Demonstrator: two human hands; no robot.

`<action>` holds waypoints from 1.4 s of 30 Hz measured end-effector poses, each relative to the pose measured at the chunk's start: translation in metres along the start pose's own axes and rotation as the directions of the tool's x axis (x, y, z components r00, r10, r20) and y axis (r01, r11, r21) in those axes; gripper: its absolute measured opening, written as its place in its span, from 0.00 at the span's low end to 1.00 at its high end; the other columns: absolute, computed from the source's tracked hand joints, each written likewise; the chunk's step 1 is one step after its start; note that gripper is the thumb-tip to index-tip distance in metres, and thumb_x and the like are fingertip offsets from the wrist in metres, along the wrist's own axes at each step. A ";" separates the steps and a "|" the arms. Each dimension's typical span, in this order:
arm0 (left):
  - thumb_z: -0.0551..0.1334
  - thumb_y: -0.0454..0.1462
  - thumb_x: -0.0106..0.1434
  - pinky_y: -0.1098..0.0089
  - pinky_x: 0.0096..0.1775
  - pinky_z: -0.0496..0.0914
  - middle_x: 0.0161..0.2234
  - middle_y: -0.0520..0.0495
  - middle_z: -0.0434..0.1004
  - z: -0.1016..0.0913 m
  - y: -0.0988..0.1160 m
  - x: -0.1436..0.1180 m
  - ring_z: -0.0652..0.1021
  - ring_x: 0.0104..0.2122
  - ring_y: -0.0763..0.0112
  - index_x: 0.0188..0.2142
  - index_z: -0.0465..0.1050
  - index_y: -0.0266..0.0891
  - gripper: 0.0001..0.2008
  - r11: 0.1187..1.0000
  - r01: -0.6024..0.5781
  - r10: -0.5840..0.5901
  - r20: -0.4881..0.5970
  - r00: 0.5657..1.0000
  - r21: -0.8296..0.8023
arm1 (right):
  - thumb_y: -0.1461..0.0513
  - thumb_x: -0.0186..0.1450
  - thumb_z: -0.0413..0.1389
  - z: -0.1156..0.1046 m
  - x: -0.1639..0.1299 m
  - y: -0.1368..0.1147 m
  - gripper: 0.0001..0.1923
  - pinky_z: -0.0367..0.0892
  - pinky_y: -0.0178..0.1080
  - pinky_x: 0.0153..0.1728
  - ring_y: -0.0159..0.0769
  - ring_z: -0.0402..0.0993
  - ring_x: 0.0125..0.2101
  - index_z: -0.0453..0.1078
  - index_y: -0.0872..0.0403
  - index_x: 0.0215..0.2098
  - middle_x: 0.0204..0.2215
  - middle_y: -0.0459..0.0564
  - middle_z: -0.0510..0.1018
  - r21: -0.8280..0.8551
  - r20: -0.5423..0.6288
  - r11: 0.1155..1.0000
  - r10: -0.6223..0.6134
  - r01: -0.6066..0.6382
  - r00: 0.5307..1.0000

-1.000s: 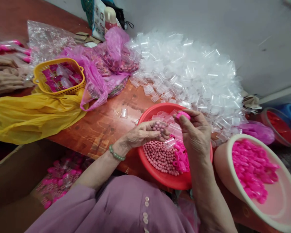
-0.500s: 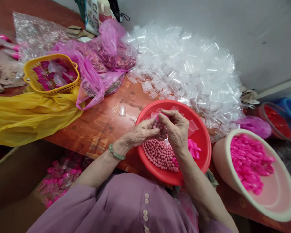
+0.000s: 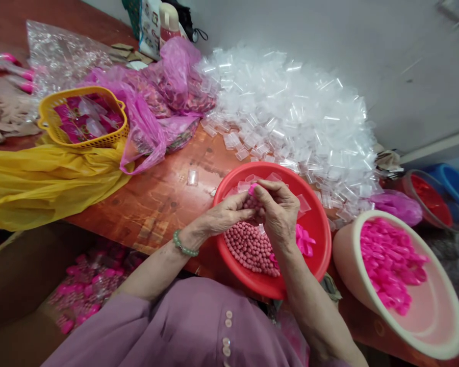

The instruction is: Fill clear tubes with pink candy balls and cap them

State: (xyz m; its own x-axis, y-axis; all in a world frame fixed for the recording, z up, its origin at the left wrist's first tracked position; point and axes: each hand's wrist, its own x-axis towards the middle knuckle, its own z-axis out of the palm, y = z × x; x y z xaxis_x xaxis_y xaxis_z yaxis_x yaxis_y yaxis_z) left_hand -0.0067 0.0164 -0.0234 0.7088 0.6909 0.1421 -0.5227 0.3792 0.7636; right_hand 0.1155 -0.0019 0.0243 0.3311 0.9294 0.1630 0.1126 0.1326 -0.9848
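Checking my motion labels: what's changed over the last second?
The right hand has moved left, bringing the pink cap from apart over the red basin to the beads in the left hand. No release visible. Left hand's hold, basin and clear-piece pile: essentially as before.

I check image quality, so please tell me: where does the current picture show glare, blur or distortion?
Head view: glints on the clear plastic pile, milder sheen on the table; the pale basin looks stretched, likely lens distortion; fine detail between the left hand and right hand is soft.
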 end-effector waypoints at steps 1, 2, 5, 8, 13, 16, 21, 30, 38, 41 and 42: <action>0.68 0.41 0.60 0.66 0.46 0.69 0.40 0.46 0.76 0.000 0.000 0.000 0.76 0.40 0.69 0.52 0.73 0.41 0.20 1.000 -0.001 0.001 -0.007 1.000 -0.003 | 0.59 0.55 0.66 0.001 0.000 0.000 0.07 0.74 0.37 0.38 0.33 0.78 0.33 0.77 0.51 0.32 0.31 0.46 0.82 -0.008 0.002 1.000 -0.009 0.009 1.000; 0.68 0.41 0.59 0.66 0.46 0.69 0.39 0.46 0.76 0.001 0.000 0.000 0.76 0.39 0.69 0.52 0.73 0.41 0.21 1.000 -0.002 0.002 -0.015 1.000 -0.010 | 0.59 0.55 0.65 0.001 0.000 0.000 0.07 0.74 0.38 0.38 0.33 0.78 0.33 0.77 0.51 0.32 0.31 0.45 0.82 -0.019 0.001 1.000 -0.017 0.017 1.000; 0.69 0.43 0.59 0.67 0.44 0.69 0.38 0.46 0.76 0.001 0.001 0.000 0.75 0.37 0.70 0.54 0.72 0.40 0.25 1.000 0.007 -0.008 -0.034 0.999 -0.021 | 0.59 0.55 0.66 0.001 0.000 0.002 0.07 0.74 0.38 0.38 0.33 0.77 0.32 0.77 0.52 0.32 0.30 0.45 0.81 -0.036 -0.001 0.998 -0.045 0.045 0.999; 0.68 0.43 0.59 0.65 0.45 0.69 0.40 0.45 0.76 0.001 0.002 0.000 0.76 0.39 0.68 0.56 0.70 0.40 0.26 1.000 0.011 -0.011 -0.040 0.999 0.003 | 0.59 0.56 0.66 -0.002 0.000 0.005 0.07 0.73 0.40 0.40 0.33 0.77 0.33 0.77 0.52 0.32 0.30 0.45 0.81 -0.052 0.015 0.996 -0.074 0.075 0.997; 0.68 0.43 0.60 0.66 0.44 0.69 0.38 0.46 0.75 0.002 0.003 0.000 0.75 0.39 0.69 0.53 0.72 0.40 0.23 0.999 0.029 -0.027 -0.046 0.999 0.044 | 0.58 0.58 0.65 -0.009 0.000 0.011 0.07 0.72 0.42 0.42 0.35 0.76 0.35 0.77 0.52 0.32 0.32 0.46 0.80 -0.157 0.068 0.976 -0.139 0.148 0.988; 0.69 0.44 0.58 0.69 0.40 0.69 0.33 0.49 0.73 0.003 0.004 0.000 0.74 0.34 0.73 0.47 0.75 0.38 0.20 0.999 0.051 -0.052 -0.054 0.997 -0.019 | 0.57 0.62 0.62 -0.014 0.001 0.013 0.07 0.72 0.43 0.40 0.36 0.77 0.34 0.75 0.52 0.34 0.31 0.46 0.79 -0.215 0.118 0.953 -0.190 0.212 0.975; 0.72 0.43 0.54 0.72 0.39 0.68 0.32 0.48 0.75 0.000 0.006 -0.003 0.75 0.33 0.74 0.37 0.75 0.35 0.17 0.987 0.067 -0.085 -0.114 0.990 -0.146 | 0.53 0.60 0.63 -0.023 0.003 0.013 0.25 0.72 0.48 0.43 0.45 0.76 0.42 0.66 0.54 0.51 0.42 0.56 0.77 -0.410 0.484 0.670 -0.416 0.619 0.770; 0.73 0.43 0.52 0.74 0.36 0.68 0.29 0.50 0.74 0.004 0.008 -0.001 0.74 0.30 0.77 0.33 0.75 0.34 0.16 0.981 0.063 -0.079 -0.080 0.994 -0.182 | 0.55 0.59 0.58 -0.030 0.001 0.014 0.35 0.71 0.51 0.40 0.51 0.73 0.41 0.53 0.58 0.60 0.42 0.61 0.74 -0.537 0.671 0.250 -0.452 0.806 0.588; 0.73 0.44 0.53 0.73 0.37 0.69 0.29 0.50 0.73 0.002 0.006 -0.002 0.73 0.30 0.77 0.34 0.74 0.33 0.17 0.978 0.113 -0.126 -0.069 0.990 -0.175 | 0.55 0.58 0.57 -0.030 0.003 0.015 0.32 0.71 0.47 0.36 0.46 0.73 0.35 0.56 0.57 0.58 0.37 0.57 0.75 -0.516 0.662 0.213 -0.515 0.830 0.544; 0.73 0.44 0.53 0.75 0.34 0.68 0.28 0.51 0.73 0.001 0.007 -0.002 0.73 0.29 0.78 0.33 0.74 0.33 0.17 0.974 0.116 -0.131 -0.067 0.989 -0.193 | 0.55 0.59 0.57 -0.027 0.002 0.016 0.32 0.71 0.47 0.36 0.46 0.73 0.35 0.57 0.58 0.58 0.37 0.58 0.75 -0.516 0.644 0.209 -0.545 0.831 0.537; 0.73 0.44 0.53 0.75 0.34 0.68 0.28 0.51 0.73 0.001 0.007 -0.002 0.73 0.28 0.78 0.33 0.74 0.33 0.17 0.973 0.118 -0.134 -0.069 0.989 -0.198 | 0.55 0.59 0.57 -0.027 0.002 0.016 0.32 0.71 0.47 0.36 0.46 0.73 0.35 0.57 0.57 0.58 0.37 0.57 0.75 -0.520 0.639 0.210 -0.547 0.828 0.540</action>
State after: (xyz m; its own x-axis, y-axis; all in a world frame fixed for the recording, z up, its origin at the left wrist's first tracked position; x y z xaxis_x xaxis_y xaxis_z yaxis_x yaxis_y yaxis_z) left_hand -0.0115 0.0165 -0.0177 0.7384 0.6743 -0.0053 -0.5185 0.5727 0.6349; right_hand 0.1433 -0.0069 0.0102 -0.4818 0.6495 0.5883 0.7847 0.6186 -0.0403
